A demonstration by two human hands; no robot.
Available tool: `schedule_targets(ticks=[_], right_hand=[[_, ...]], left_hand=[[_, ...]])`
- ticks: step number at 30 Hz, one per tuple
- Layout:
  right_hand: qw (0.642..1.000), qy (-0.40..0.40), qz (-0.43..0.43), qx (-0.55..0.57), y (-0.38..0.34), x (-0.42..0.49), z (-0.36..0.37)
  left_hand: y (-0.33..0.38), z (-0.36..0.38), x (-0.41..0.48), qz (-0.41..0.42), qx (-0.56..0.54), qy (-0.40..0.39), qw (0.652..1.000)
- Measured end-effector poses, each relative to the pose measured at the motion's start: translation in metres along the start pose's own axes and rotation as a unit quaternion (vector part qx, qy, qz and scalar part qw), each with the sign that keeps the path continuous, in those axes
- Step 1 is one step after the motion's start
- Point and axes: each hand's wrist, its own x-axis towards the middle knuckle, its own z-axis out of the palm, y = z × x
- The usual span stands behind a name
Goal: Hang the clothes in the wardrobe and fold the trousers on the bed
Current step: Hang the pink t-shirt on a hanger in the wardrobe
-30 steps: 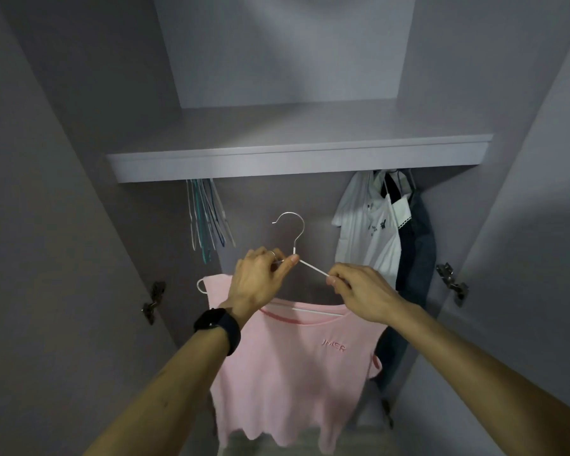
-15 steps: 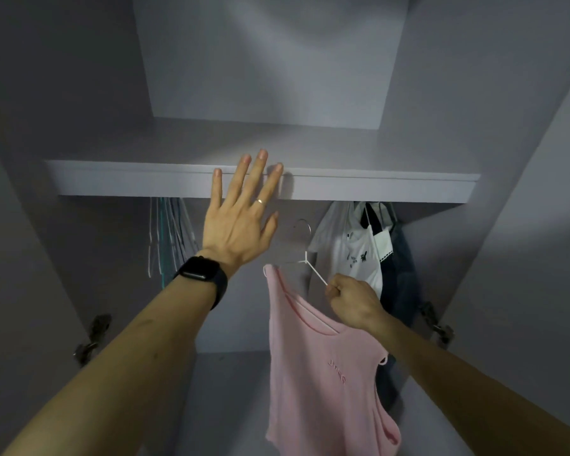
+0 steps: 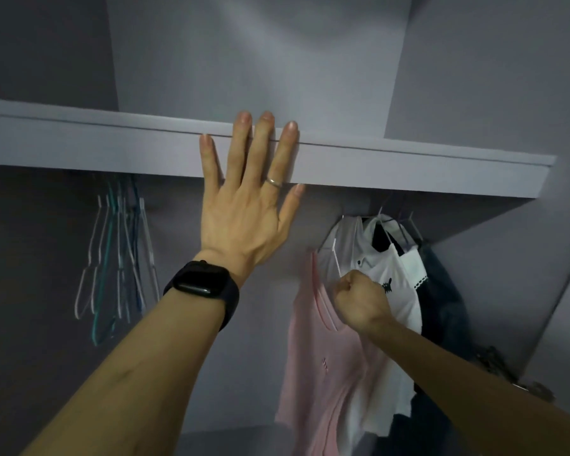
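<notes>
A pink sleeveless top [image 3: 323, 363] hangs on a thin white hanger [image 3: 334, 258] just left of the clothes under the wardrobe shelf. My right hand [image 3: 359, 299] grips the hanger's arm at the top's neckline, fingers curled round it. The hanger's hook is hidden up behind the shelf edge. My left hand [image 3: 247, 199], with straight spread fingers and a ring, lies flat against the front edge of the shelf [image 3: 408, 169]. A black watch sits on that wrist.
Several empty hangers [image 3: 116, 258] dangle at the left under the shelf. A white shirt [image 3: 389, 278] and dark garments [image 3: 445, 301] hang at the right. A door hinge [image 3: 494, 360] sticks out at the right side wall.
My right hand has carried the hanger with the pink top up and right, next to the white shirt. My left hand let go of the hanger earlier and now lies on the shelf edge.
</notes>
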Motion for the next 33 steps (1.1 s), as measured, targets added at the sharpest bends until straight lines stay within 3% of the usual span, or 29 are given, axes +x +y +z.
schedule_targets(ticks=[13,24,28,33], right_hand=[[0.983,0.178,0.028,-0.026,-0.026,0.082,-0.026],[0.977,0.159,0.133,-0.047,-0.001,0.100,-0.037],[0.978,0.113,0.160,-0.078,0.006,0.099,-0.064],[0.984,0.026,0.074,-0.158,-0.033,0.070,-0.115]], left_hand=[[-0.008,0.008,-0.004,0.015,-0.005,0.013,1.000],[-0.004,0.009,-0.009,-0.001,-0.028,0.035,0.999],[0.001,0.002,-0.009,-0.023,-0.045,0.002,0.999],[0.001,-0.017,-0.001,-0.043,-0.043,-0.088,0.994]])
